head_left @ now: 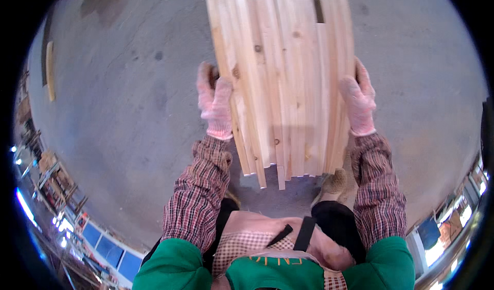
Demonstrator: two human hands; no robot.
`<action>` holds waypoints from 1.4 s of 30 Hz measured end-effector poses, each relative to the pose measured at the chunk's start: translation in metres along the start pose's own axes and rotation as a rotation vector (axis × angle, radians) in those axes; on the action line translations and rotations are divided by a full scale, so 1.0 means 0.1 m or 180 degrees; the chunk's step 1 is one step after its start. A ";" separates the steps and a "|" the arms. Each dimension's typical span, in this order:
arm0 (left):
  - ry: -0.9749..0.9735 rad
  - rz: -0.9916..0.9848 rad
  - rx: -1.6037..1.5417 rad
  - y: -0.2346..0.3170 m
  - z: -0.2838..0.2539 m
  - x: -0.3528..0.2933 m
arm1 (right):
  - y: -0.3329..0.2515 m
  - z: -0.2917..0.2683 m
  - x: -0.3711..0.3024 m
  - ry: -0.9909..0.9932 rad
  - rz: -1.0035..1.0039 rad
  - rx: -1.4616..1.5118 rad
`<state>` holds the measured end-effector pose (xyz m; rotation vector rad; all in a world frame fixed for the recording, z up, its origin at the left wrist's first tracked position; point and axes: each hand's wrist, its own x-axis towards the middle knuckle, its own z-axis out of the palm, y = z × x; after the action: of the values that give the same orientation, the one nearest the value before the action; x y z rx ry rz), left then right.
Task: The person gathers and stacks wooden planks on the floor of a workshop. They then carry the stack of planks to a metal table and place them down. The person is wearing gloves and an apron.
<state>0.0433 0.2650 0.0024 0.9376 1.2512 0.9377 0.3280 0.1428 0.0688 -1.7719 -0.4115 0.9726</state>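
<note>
Planks are at twelve o'clock, held between left hand at eleven and right hand at one; I judge them stiff, heavy together, able to slip apart, so best gripped from both sides.

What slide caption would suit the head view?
Gloved left hand and right hand clasp a row of wooden slats from opposite sides, grey floor around.

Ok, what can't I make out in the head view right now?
Wooden strips: most far ends cut off by the head view's top edge.
Left hand and right hand: ends of the fingers mostly hidden by the strips, same view.
Clutter along the left rim: too small and blurred, head view.
</note>
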 end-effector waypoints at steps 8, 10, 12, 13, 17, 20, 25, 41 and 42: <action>-0.1069 -0.2675 -0.1169 0.44 -0.18 0.73 | 0.09 0.41 0.21 -0.1038 0.1831 0.0927; -0.0953 -0.2818 -0.1442 0.84 -0.22 0.77 | -0.02 0.54 0.42 -0.1390 0.2009 0.0689; -0.0810 -0.2847 -0.1458 1.34 -0.44 0.71 | 0.04 0.46 0.43 -0.1582 0.2104 0.0662; -0.0595 -0.2934 -0.1420 0.88 -0.05 0.35 | 0.08 0.35 0.53 -0.1558 0.2305 0.0555; 0.0182 -0.2708 -0.1337 0.82 0.10 0.02 | -0.18 0.50 1.08 -0.2009 0.2366 0.0583; 0.0699 -0.2328 -0.1293 0.97 0.14 -0.33 | -0.20 0.63 1.38 -0.2622 0.2138 0.0612; 0.1332 -0.1458 -0.1170 1.01 0.19 -0.81 | -0.29 0.79 1.65 -0.3481 0.1169 0.0425; 0.0927 0.1293 -0.0195 -1.87 -0.71 0.40 | 2.78 2.51 3.58 -0.4199 -0.1247 0.2233; 0.1072 0.1400 -0.0072 -1.95 -0.83 0.33 | 2.83 2.69 3.45 -0.4258 -0.1249 0.2320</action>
<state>-0.0254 0.2343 -0.1982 1.0912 1.3335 1.5013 0.2858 0.4225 -0.3688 -0.1837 -1.0022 1.6289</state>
